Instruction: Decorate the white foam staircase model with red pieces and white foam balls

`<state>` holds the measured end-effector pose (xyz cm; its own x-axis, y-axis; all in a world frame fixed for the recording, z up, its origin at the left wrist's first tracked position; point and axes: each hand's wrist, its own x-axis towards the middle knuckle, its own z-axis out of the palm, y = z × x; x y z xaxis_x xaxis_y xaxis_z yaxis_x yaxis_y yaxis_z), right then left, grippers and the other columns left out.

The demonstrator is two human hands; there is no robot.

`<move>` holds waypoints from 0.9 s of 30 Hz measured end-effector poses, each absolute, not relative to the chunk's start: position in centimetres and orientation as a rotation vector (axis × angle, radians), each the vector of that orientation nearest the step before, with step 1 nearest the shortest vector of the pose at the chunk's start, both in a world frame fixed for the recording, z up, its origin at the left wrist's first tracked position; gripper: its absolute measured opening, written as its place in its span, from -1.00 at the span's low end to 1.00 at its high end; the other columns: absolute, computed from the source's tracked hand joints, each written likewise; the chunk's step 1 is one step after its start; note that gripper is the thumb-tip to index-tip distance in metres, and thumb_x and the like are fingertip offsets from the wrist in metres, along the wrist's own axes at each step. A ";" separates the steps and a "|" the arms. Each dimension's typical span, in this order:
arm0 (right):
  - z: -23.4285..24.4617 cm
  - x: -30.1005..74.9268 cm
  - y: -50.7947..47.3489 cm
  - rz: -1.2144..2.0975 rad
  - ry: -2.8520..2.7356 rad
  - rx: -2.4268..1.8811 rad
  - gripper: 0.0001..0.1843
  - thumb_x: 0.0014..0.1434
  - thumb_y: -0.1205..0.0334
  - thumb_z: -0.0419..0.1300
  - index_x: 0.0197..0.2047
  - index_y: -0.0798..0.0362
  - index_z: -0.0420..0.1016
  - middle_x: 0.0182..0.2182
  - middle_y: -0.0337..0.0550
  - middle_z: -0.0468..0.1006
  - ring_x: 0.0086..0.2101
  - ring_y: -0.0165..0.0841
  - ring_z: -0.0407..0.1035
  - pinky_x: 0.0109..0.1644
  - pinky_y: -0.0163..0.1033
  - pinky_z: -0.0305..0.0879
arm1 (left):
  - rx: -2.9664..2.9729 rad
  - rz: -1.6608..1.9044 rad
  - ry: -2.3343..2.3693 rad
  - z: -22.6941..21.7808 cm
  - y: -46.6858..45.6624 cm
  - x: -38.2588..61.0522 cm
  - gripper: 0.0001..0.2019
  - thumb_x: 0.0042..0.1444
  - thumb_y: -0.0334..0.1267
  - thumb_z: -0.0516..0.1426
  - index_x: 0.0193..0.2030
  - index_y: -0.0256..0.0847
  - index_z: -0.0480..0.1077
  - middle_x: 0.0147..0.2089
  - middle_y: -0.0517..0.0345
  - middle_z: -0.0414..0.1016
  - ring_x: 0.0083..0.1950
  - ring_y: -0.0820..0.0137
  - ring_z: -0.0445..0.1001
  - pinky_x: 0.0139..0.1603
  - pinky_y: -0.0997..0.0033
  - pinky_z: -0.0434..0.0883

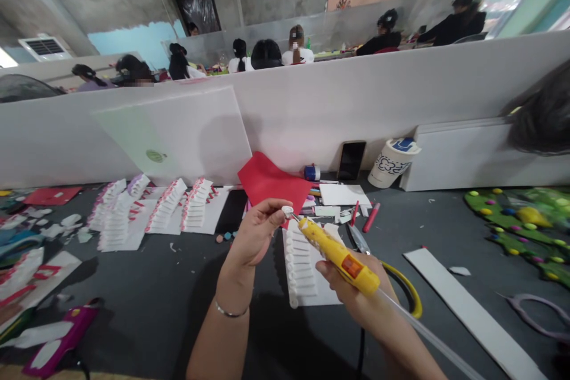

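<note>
Right hand (351, 291): fingers clenched around a yellow hot glue gun (338, 255), nozzle at a small white piece (287, 211) pinched by left hand (253, 234) fingers. Both hands over white foam strips (303, 267) on dark table (146, 303); red foam sheet (271, 181) just beyond.

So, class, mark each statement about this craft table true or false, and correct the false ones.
1. The right hand grips a yellow hot glue gun. True.
2. The left hand holds metal scissors. False: it pinches a small white piece.
3. A thin silver bangle circles the right wrist. False: it is on the left wrist.
4. A black smartphone leans upright against a white wall. True.
</note>
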<state>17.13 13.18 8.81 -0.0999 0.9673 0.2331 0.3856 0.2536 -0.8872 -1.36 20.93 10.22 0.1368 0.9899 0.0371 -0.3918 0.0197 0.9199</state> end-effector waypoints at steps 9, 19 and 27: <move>9.0 16.8 13.2 0.816 -1.625 -1.239 -0.59 0.19 -0.01 0.19 -0.57 0.01 0.23 -0.68 -0.38 0.25 -0.66 -0.51 0.09 -0.61 -0.36 -0.01 | 0.923 1.321 0.830 9.7 21.4 -1.3 -0.69 -0.19 -0.15 0.46 -0.31 -0.24 0.58 -0.31 0.14 0.56 -0.33 0.52 0.42 -0.28 0.52 0.35; 9.0 18.8 13.2 0.810 -1.506 -1.315 -0.56 0.20 -0.11 0.18 -0.56 0.01 0.33 -0.72 -0.34 0.30 -0.67 -0.47 0.20 -0.62 -0.36 0.09 | 1.212 1.300 1.143 7.8 23.0 -1.9 -0.79 -0.01 -0.18 0.34 -0.25 -0.22 0.55 -0.31 0.13 0.58 -0.28 0.43 0.49 -0.15 0.42 0.38; 9.4 19.3 13.6 0.799 -1.445 -1.340 -0.56 0.19 -0.13 0.20 -0.54 0.00 0.38 -0.72 -0.35 0.31 -0.68 -0.48 0.18 -0.62 -0.35 0.10 | 1.703 0.990 1.353 5.1 23.8 -2.2 -0.91 0.00 -0.37 0.25 -0.31 -0.16 0.56 -0.32 0.12 0.58 -0.27 0.34 0.48 -0.10 0.33 0.37</move>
<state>19.34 13.65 9.42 0.0788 0.9733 0.2156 0.3346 0.1779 -0.9254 -2.18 23.76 5.10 0.1482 0.9812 0.1240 0.4152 -0.1755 0.8926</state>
